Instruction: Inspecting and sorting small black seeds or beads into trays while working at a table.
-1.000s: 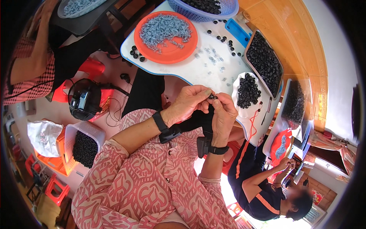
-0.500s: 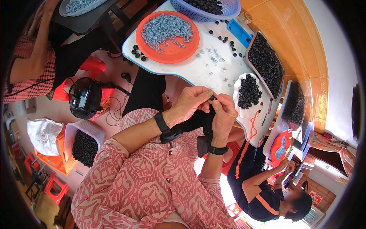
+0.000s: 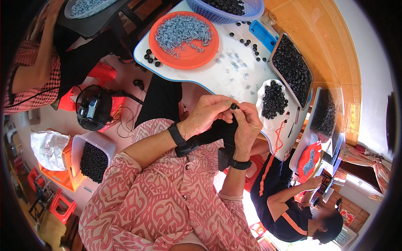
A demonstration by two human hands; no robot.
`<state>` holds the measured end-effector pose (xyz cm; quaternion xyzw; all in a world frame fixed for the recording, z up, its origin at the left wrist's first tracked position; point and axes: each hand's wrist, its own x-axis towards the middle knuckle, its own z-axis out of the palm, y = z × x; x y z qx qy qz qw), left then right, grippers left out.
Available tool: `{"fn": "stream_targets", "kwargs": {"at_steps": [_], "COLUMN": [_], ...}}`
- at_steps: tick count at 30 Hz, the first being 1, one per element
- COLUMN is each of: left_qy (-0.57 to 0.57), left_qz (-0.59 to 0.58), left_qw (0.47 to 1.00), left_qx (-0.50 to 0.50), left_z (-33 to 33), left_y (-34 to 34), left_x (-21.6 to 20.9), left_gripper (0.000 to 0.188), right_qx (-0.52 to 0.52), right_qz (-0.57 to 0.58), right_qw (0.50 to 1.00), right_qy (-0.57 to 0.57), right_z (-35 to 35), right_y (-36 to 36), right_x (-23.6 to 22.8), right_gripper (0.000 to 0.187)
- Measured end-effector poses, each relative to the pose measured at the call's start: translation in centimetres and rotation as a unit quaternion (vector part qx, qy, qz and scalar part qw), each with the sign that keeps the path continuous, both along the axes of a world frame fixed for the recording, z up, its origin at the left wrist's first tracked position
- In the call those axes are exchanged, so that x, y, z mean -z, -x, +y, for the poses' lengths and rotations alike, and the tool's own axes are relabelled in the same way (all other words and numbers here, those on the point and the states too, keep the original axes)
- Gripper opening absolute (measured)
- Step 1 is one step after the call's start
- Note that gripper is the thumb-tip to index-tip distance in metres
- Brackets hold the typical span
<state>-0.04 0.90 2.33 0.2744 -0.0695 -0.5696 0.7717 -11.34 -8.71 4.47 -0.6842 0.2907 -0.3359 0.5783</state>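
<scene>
My left hand (image 3: 208, 113) and my right hand (image 3: 247, 125) meet fingertip to fingertip over my lap, just off the near edge of the white table (image 3: 209, 77). Both pinch one small black round part (image 3: 233, 106) between them. Each wrist carries a black strap. An orange plate (image 3: 184, 56) heaped with small silvery metal pieces sits on the table in front of me. A white dish (image 3: 264, 121) piled with black round parts lies right beside my right hand.
A dark tray (image 3: 292, 69) and a blue basket (image 3: 226, 10) hold more black parts; loose ones lie scattered on the table. A white bin (image 3: 93, 155) of black parts stands on the floor at my left. One person sits at upper left, another at lower right.
</scene>
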Motion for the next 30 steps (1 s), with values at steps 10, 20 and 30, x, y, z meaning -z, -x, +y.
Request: {"fn": "stream_targets", "kwargs": {"at_steps": [10,20,30], "left_qy": [0.012,0.002,-0.045], "left_qz": [-0.044,-0.061,-0.100], "left_qw": [0.999,0.998,0.994], "left_qx": [-0.018,-0.012,0.008], "left_z": [0.0,0.6,1.1], "left_y": [0.3,0.3,-0.3], "left_x": [0.4,0.6,0.4], "left_gripper": [0.023,0.025,0.026], "right_qx": [0.003,0.012,-0.017], "right_qz": [0.028,0.044,0.092], "right_qw": [0.999,0.994,0.975], "right_qy": [0.028,0.104,0.202], "right_z": [0.3,0.7,1.0], "right_y": [0.0,0.2,-0.1], "right_x": [-0.8,-0.9,-1.7], "right_gripper": [0.013,0.014,0.016]}}
